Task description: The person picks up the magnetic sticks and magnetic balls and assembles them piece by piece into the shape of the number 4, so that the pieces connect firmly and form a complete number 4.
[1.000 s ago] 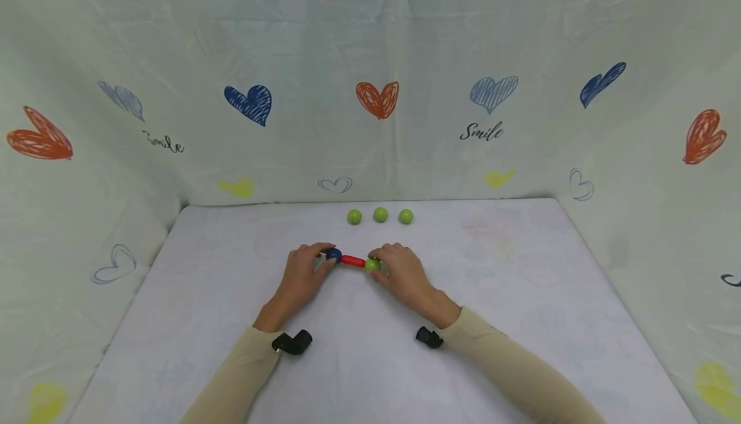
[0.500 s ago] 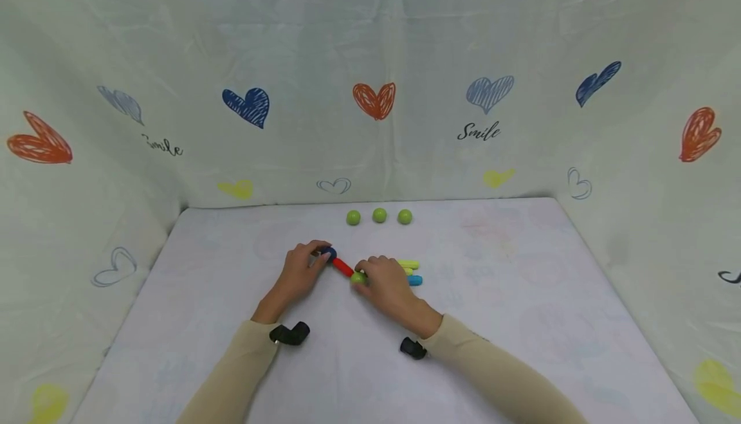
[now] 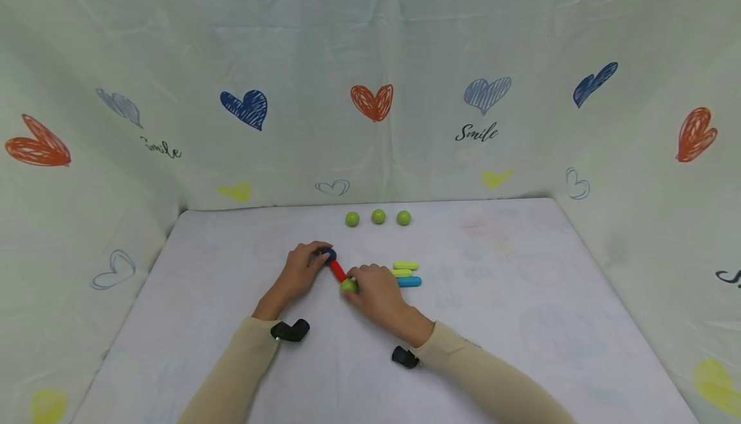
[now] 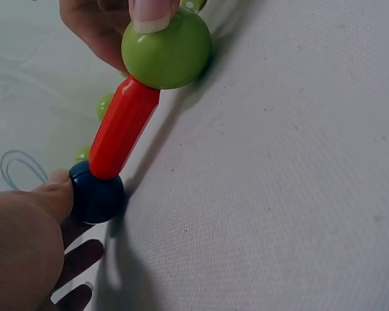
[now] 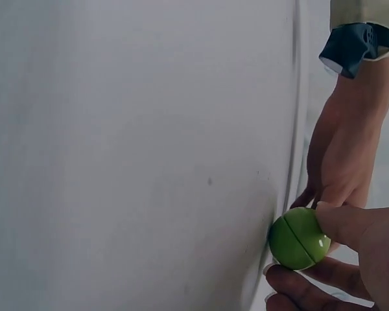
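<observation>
My left hand [image 3: 298, 271] pinches a glossy dark-blue ball [image 4: 98, 195]; my right hand [image 3: 379, 295] pinches a smooth lime-green ball [image 4: 166, 57], thin seam line around it. Between the hands, a faceted red rod [image 4: 122, 129] touches both balls, slanting toward me at the green end. Just right of my right hand, two yellow rods [image 3: 406, 266] and a blue rod [image 3: 410, 282] lie on white woven-textured cloth [image 3: 498, 321]. Farther off, three green balls [image 3: 378, 217] in a row. Creased pale curtain [image 3: 312, 44] behind: hearts [image 3: 372, 103], black script reading "Smile" [image 3: 476, 132].
</observation>
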Tool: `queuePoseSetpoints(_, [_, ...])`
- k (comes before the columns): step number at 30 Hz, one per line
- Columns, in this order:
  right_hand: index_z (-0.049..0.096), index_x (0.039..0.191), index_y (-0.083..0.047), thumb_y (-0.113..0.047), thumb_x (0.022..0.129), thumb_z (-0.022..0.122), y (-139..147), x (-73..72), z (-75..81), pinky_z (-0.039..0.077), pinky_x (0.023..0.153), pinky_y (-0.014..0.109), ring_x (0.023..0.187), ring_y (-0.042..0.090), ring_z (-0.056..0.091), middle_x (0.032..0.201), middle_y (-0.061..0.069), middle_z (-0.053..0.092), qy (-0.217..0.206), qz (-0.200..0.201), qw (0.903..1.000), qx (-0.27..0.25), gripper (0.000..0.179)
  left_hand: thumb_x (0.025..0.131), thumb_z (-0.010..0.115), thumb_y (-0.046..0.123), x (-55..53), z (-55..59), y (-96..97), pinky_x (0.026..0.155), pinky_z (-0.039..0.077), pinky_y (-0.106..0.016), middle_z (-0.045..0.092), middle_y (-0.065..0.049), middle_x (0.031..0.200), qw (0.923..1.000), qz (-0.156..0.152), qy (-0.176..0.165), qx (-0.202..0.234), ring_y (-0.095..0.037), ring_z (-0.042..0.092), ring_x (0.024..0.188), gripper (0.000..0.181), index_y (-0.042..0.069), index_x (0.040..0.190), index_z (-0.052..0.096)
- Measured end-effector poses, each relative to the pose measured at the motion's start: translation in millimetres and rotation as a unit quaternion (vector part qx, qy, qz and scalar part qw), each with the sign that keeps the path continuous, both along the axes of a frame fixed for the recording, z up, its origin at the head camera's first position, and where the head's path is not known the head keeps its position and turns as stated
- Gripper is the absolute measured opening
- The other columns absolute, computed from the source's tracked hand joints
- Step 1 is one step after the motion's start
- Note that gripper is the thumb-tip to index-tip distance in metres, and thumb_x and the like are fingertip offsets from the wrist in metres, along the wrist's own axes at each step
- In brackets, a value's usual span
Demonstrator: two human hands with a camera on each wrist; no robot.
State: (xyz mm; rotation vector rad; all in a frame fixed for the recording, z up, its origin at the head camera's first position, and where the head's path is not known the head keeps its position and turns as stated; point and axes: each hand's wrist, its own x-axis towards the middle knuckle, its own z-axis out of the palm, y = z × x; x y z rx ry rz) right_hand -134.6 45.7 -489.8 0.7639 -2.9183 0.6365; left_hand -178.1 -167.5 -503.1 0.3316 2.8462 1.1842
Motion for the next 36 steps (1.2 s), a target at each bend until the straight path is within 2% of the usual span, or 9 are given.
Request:
queuePoseSetpoints(6, [0.078, 0.110, -0.009, -0.029, 0.092, 0.085, -6.5, 6.0, -1.5, 0.049, 0.069, 0.028, 0.074, 0.013, 0.060, 0.084, -0.001, 0.072, -0.003, 0.003, 1.0000, -0.004, 0.028, 0.107, 0.061, 0.010, -1.7, -4.9, 2.6, 0.108, 0.038, -0.061, 0.069, -0.020, 0.132, 0.9998, 0.003, 0.018, 0.005, -0.040, 0.057, 0.121, 0.030, 0.001, 0.134, 0.068])
queuePoseSetpoints(12, [0.078, 0.113, -0.010, -0.028, 0.094, 0.083, -6.3, 11.7, -1.2, 0.050, 0.071, 0.027, 0.078, 0.014, 0.063, 0.087, 0.000, 0.074, -0.006, 0.000, 0.9999, -0.012, 0.027, 0.103, 0.068, 0.011, 3.2, -9.2, 7.4, 0.099, 0.042, -0.061, 0.068, -0.020, 0.129, 0.9949, 0.030, 0.092, -0.030, -0.043, 0.059, 0.120, 0.028, 0.004, 0.129, 0.072])
queuePoseSetpoints(18, [0.076, 0.119, -0.010, -0.025, 0.093, 0.084, 6.1, 16.5, 2.5, 0.055, 0.079, 0.032, 0.086, 0.017, 0.068, 0.094, 0.002, 0.075, -0.013, 0.002, 0.9996, -0.025, 0.031, 0.097, 0.078, 0.014, 28.0, -4.2, 14.1, 0.100, 0.043, -0.059, 0.067, -0.018, 0.125, 0.9864, 0.068, 0.133, -0.067, -0.040, 0.060, 0.118, 0.032, 0.006, 0.128, 0.073])
queuePoseSetpoints(22, [0.075, 0.120, -0.010, -0.025, 0.093, 0.084, 17.7, 18.8, 4.6, 0.057, 0.081, 0.034, 0.090, 0.019, 0.070, 0.098, 0.002, 0.076, -0.013, 0.000, 0.9994, -0.031, 0.032, 0.092, 0.084, 0.018, 47.8, 2.0, 23.3, 0.100, 0.044, -0.060, 0.069, -0.016, 0.118, 0.9820, 0.058, 0.149, -0.100, -0.038, 0.061, 0.111, 0.039, 0.005, 0.127, 0.073])
queuePoseSetpoints(27, [0.075, 0.118, -0.009, -0.022, 0.093, 0.084, 30.9, 19.1, 4.3, 0.057, 0.080, 0.035, 0.089, 0.020, 0.070, 0.098, 0.003, 0.075, -0.001, -0.004, 0.9992, -0.040, 0.029, 0.088, 0.088, 0.028, 63.4, 6.2, 38.8, 0.097, 0.048, -0.057, 0.070, -0.011, 0.108, 0.9772, 0.033, 0.139, -0.156, -0.032, 0.061, 0.101, 0.048, 0.003, 0.126, 0.072])
queuePoseSetpoints(32, [0.075, 0.116, -0.009, -0.019, 0.092, 0.084, 44.5, 17.7, 2.8, 0.057, 0.079, 0.037, 0.089, 0.020, 0.070, 0.099, 0.003, 0.075, 0.011, -0.010, 0.9979, -0.063, 0.027, 0.087, 0.089, 0.031, 68.7, 5.9, 50.7, 0.095, 0.049, -0.053, 0.070, -0.009, 0.106, 0.9735, 0.028, 0.118, -0.194, -0.029, 0.059, 0.097, 0.046, 0.008, 0.123, 0.074])
queuePoseSetpoints(36, [0.076, 0.113, -0.009, -0.015, 0.090, 0.085, 57.4, 13.4, 1.1, 0.057, 0.080, 0.039, 0.089, 0.020, 0.070, 0.097, 0.002, 0.074, 0.031, -0.018, 0.9963, -0.078, 0.026, 0.087, 0.089, 0.029, 70.2, 6.0, 55.6, 0.095, 0.050, -0.051, 0.068, -0.005, 0.103, 0.9733, 0.029, 0.102, -0.204, -0.026, 0.057, 0.094, 0.040, 0.012, 0.121, 0.078])
